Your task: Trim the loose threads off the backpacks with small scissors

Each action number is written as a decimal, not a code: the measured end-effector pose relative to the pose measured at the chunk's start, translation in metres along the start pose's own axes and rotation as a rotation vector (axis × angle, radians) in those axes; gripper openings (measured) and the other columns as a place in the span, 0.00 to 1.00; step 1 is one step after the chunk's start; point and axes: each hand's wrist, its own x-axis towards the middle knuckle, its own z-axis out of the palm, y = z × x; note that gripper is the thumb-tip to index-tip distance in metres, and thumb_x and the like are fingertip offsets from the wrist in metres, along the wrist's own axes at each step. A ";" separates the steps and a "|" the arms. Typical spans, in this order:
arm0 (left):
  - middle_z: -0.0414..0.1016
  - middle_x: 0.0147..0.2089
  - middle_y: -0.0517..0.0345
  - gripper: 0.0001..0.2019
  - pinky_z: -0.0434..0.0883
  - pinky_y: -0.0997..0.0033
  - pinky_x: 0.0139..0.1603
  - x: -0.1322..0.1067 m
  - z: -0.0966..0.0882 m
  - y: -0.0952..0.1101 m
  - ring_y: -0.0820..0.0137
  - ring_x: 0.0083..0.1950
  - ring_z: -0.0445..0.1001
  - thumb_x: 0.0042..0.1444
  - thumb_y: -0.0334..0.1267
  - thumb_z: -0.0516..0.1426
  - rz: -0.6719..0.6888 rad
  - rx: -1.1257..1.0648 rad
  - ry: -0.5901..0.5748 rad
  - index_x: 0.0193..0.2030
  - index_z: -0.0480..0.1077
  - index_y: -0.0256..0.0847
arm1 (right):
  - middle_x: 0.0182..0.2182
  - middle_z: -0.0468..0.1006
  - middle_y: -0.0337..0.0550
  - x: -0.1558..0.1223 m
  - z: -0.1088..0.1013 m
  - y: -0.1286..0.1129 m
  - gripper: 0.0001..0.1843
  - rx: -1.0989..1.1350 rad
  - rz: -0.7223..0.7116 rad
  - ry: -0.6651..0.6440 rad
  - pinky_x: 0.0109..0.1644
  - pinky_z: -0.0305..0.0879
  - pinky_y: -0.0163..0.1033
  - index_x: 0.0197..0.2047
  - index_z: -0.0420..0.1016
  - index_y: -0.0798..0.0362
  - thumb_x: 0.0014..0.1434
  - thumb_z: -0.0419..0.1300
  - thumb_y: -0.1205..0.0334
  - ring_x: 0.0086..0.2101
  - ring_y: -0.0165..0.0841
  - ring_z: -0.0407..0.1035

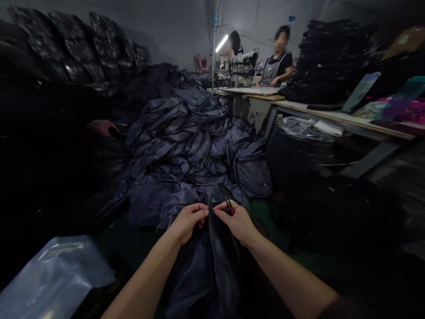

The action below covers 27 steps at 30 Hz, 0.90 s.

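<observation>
Head view: the left hand (191, 220) has thumb and finger pinched together on the edge of a dark blue cloth piece (217, 259). Just beside it, the right hand (237, 221) pinches at the same edge, its fingers also closed around small snips (229, 206), points up. The cloth lies between the arms, before a big cloth heap (195, 146). If the right hand slips or turns, the sharp points could poke the cloth or a finger. Dim light could hide it.

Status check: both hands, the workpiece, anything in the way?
Left hand pinched at dark fabric. Right hand close beside, small snips in grip. Big heap just beyond; nothing seen blocking hands.
</observation>
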 end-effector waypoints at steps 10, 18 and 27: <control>0.68 0.35 0.60 0.06 0.66 0.72 0.40 -0.003 0.017 0.011 0.73 0.38 0.68 0.49 0.28 0.58 0.571 0.422 0.051 0.34 0.67 0.41 | 0.19 0.58 0.30 -0.018 -0.005 0.010 0.16 0.277 0.208 -0.027 0.21 0.43 0.32 0.29 0.67 0.54 0.53 0.61 0.49 0.19 0.23 0.47; 0.71 0.40 0.55 0.08 0.64 0.65 0.49 -0.010 0.025 0.029 0.66 0.45 0.66 0.55 0.28 0.53 0.787 0.882 -0.057 0.40 0.69 0.41 | 0.24 0.67 0.35 -0.010 -0.003 0.005 0.11 0.131 -0.002 0.080 0.32 0.57 0.33 0.30 0.71 0.54 0.55 0.60 0.54 0.27 0.27 0.59; 0.73 0.39 0.57 0.05 0.66 0.68 0.47 -0.003 0.016 0.019 0.68 0.43 0.70 0.60 0.37 0.52 0.631 0.719 -0.018 0.37 0.70 0.42 | 0.32 0.72 0.40 -0.005 -0.022 0.006 0.14 -0.182 -0.066 0.145 0.37 0.62 0.36 0.40 0.71 0.53 0.57 0.58 0.52 0.32 0.31 0.66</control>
